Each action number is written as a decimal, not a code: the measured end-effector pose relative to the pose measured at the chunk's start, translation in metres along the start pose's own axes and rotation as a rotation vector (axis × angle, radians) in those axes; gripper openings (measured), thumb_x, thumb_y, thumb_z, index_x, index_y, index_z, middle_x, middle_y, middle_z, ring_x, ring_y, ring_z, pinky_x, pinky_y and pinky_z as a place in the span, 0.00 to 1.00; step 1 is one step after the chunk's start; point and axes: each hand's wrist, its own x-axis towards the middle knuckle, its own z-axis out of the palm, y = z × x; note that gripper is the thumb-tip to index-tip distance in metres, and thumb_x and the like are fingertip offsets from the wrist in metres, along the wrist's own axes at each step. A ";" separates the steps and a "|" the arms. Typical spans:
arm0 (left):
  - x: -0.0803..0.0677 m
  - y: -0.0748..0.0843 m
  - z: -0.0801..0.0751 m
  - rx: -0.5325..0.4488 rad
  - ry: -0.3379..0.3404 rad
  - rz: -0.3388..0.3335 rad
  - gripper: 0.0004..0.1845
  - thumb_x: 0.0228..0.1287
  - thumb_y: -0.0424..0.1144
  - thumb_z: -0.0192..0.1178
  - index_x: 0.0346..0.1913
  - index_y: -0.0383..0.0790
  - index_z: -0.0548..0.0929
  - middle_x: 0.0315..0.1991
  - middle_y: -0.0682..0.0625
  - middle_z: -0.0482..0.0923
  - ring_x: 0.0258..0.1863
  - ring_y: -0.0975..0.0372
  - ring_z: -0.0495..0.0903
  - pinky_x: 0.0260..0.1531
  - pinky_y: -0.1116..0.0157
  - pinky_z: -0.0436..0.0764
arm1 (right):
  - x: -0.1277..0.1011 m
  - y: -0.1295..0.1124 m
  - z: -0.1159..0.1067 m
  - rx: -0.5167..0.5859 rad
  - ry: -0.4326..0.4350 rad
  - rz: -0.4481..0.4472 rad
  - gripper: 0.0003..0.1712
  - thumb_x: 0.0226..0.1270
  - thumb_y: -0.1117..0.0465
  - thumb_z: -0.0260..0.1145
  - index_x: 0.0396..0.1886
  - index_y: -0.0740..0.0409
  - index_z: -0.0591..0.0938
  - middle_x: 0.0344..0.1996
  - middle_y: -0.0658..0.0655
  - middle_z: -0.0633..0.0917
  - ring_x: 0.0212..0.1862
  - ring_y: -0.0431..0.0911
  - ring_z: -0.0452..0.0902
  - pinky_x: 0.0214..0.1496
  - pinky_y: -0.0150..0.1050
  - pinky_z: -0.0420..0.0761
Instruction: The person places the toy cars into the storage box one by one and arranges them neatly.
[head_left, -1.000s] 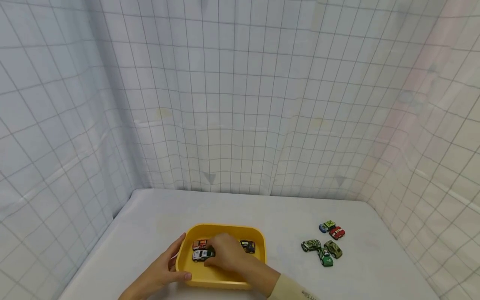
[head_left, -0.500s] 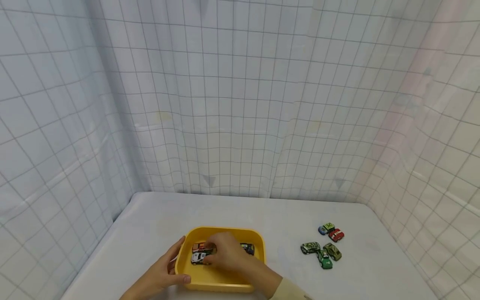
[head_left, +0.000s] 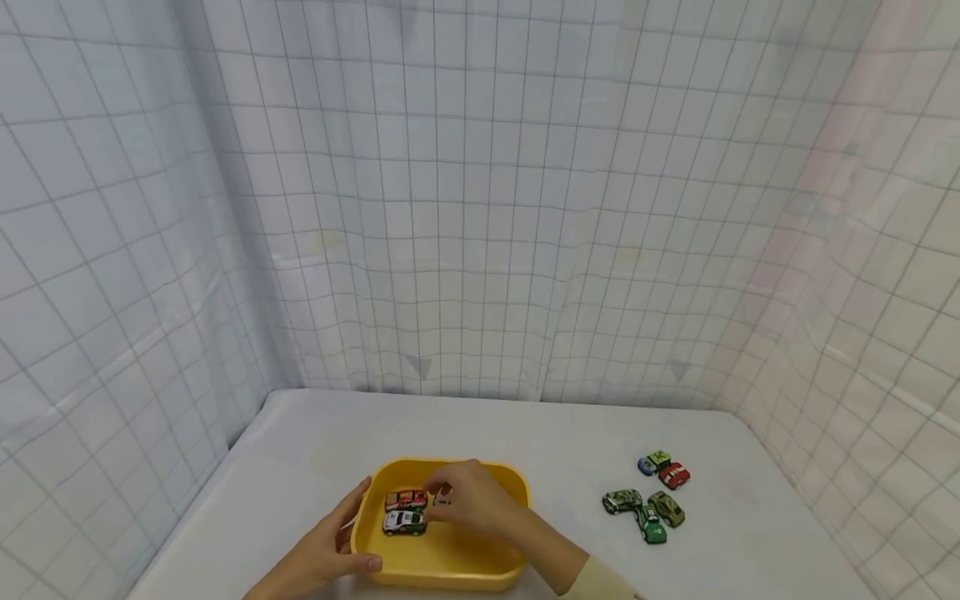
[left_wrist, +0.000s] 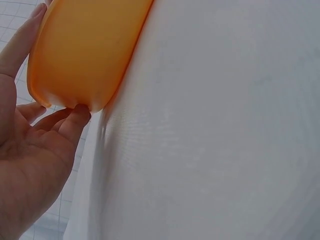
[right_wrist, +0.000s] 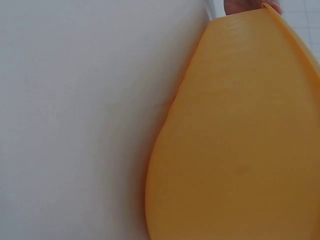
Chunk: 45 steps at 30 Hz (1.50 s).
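A yellow tray [head_left: 450, 577] sits on the white table. My left hand [head_left: 322, 542] holds its left end, thumb at the near corner and fingers along the outer wall; the left wrist view shows fingertips against the wall. Inside the tray, an orange-red toy car [head_left: 406, 500] and a white-and-green toy car [head_left: 404, 522] lie side by side at the left. Just to their right is my right hand [head_left: 472, 500], its thumb and index finger apart. A small dark and pale thing [head_left: 442, 500], perhaps part of another toy car, shows between them. The hand hides the tray behind it.
Several toy cars lie right of the tray: a blue-and-lime one [head_left: 654, 462], a red one [head_left: 674, 476], a camouflage one [head_left: 622, 501], an olive one [head_left: 666, 508] and a green one [head_left: 650, 525]. Gridded white curtains [head_left: 480, 250] enclose the table.
My right hand has drawn back slightly right from the white-and-green car, leaving it beside the orange-red one. The black car at the tray's right is now hidden. My left hand stays put.
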 end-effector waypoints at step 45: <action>-0.001 -0.003 0.005 -0.023 0.059 -0.065 0.55 0.70 0.42 0.69 0.84 0.38 0.39 0.79 0.24 0.38 0.71 0.33 0.64 0.60 0.54 0.80 | -0.046 0.022 -0.070 -0.128 0.119 -0.034 0.16 0.64 0.57 0.78 0.49 0.59 0.89 0.42 0.52 0.89 0.42 0.40 0.81 0.48 0.38 0.85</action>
